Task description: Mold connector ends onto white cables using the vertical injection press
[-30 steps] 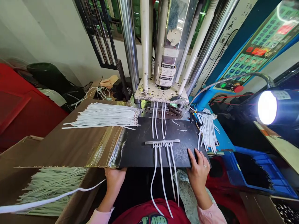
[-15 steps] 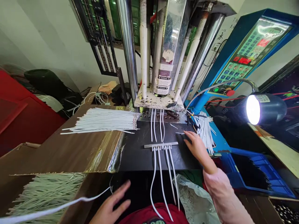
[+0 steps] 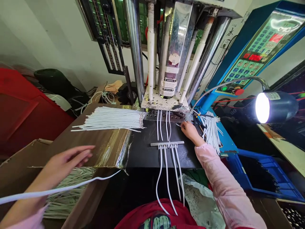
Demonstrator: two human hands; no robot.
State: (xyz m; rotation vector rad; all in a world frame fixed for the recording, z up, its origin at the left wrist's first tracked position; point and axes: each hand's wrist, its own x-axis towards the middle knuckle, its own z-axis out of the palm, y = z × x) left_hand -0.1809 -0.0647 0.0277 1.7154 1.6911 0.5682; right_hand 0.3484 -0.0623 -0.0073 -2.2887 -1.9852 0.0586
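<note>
From the head camera, the right hand (image 3: 190, 131) sits just right of centre, at about two o'clock, its fingers drawn narrow at a short white offcut (image 3: 179, 125); whether they grip it, I cannot tell. The left hand (image 3: 69, 160) is open, fingers loosely spread, at nine o'clock, above a foil-taped cardboard surface (image 3: 105, 152) and holding nothing. A long white cable (image 3: 78, 185) runs beside that wrist. At centre, four white cables (image 3: 166, 178) hang through a metal comb bar (image 3: 167, 144) lying on a black plate (image 3: 143, 152). A white cable bundle (image 3: 107, 119) lies at ten o'clock, another (image 3: 211, 132) at three o'clock. A press (image 3: 172, 54) rises at twelve o'clock; a lit lamp (image 3: 274, 107) shines at three o'clock.
</note>
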